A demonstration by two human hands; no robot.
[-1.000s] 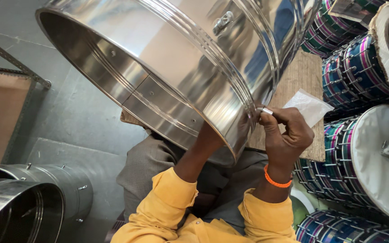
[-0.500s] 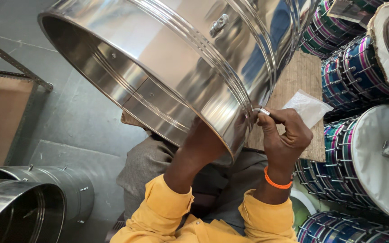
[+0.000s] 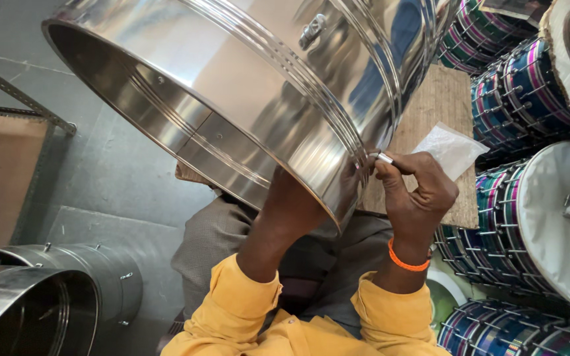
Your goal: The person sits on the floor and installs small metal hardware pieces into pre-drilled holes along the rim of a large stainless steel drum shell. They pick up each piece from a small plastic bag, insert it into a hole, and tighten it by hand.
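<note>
Large polished steel drum shell resting across your lap, open mouth turned to your left. Your right hand is clenched round a small silvery metal fitting, pinched at the fingertips and pressed to the shell's outer wall just beside its near rim. Your left hand goes inside the shell: only the forearm shows, so its grip cannot be told. Just beyond your right hand lies a clear plastic bag on a wooden board; stacked coloured drums stand further to that side.

Likely hazards: the fitting is small and smooth, so a slackened pinch could drop it into your lap; the rim edge bears on your left forearm and could scrape it if the shell rolls; a slip could scratch the polished wall.
</note>
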